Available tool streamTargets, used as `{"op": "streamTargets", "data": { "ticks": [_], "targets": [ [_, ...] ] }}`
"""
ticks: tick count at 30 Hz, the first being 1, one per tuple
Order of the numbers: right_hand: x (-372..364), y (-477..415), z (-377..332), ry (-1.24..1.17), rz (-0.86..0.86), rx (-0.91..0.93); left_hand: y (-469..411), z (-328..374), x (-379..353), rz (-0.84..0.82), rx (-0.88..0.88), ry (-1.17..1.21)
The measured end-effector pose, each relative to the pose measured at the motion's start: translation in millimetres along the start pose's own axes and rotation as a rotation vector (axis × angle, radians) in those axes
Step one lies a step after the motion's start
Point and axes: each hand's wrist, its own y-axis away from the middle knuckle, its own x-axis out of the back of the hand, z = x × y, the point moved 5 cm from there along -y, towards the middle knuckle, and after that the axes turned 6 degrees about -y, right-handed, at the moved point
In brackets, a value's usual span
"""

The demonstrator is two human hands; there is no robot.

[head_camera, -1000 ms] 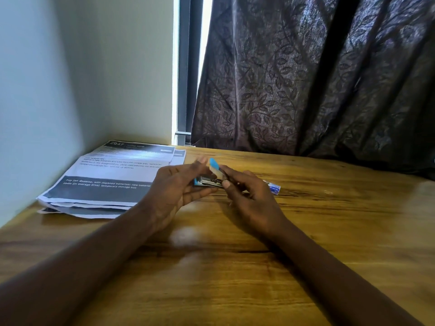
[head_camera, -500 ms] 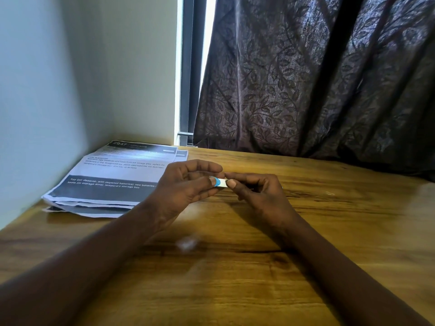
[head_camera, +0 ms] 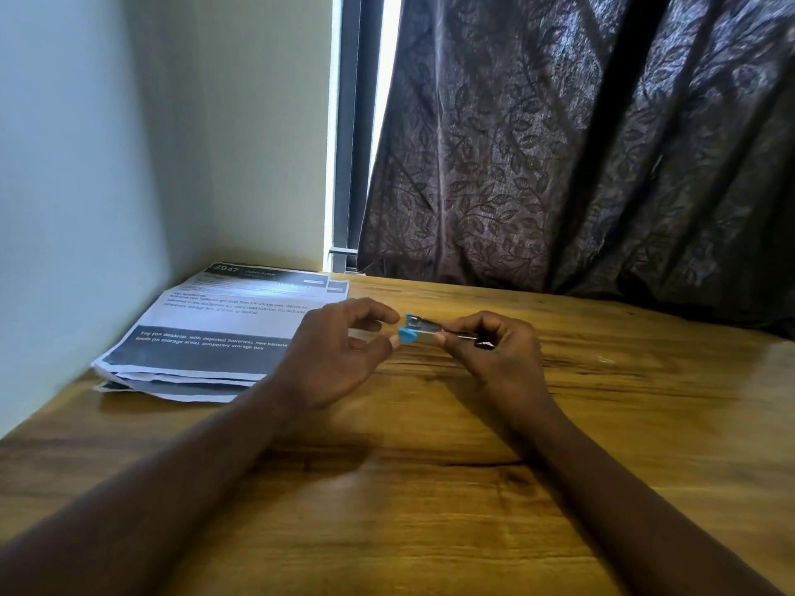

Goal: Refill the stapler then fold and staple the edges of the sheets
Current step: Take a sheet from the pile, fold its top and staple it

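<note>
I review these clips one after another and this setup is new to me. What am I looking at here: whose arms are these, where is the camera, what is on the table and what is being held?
There is no machine here. A person wears a wide-angle camera on the head, so you look forward and down along their own two bare arms. The right hand grips a small blue and metal stapler above the wooden table. It appears opened up. The left hand is half open, its fingertips at the stapler's blue end. A stack of printed sheets lies at the left, by the wall. A dark leaf-patterned curtain hangs behind the table.
</note>
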Motion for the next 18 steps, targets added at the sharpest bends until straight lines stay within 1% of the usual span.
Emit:
{"op": "streamTargets", "data": {
  "ticks": [1,3,7,12,14,16,18],
  "targets": [
    [1,-2,2,0.11,0.006,0.032,-1,-2,1,-0.003,-0.025,-0.068],
    [3,-2,4,0.24,0.025,0.058,-2,-4,3,-0.001,-0.063,-0.126],
    [4,-2,9,0.325,0.012,-0.013,-1,-7,6,0.013,-0.083,-0.178],
    [-2,-2,15,0.575,-0.08,-0.053,3,-4,12,0.026,-0.069,-0.222],
    [-7,0,10,0.72,-0.098,-0.007,5,-3,22,0.045,-0.046,-0.253],
    [-11,4,0,0.833,-0.066,0.1,9,-5,36,0.033,-0.006,-0.305],
    [-18,12,-14,0.822,-0.048,0.214,15,-14,55,-0.011,0.044,-0.405]
  ]
}}
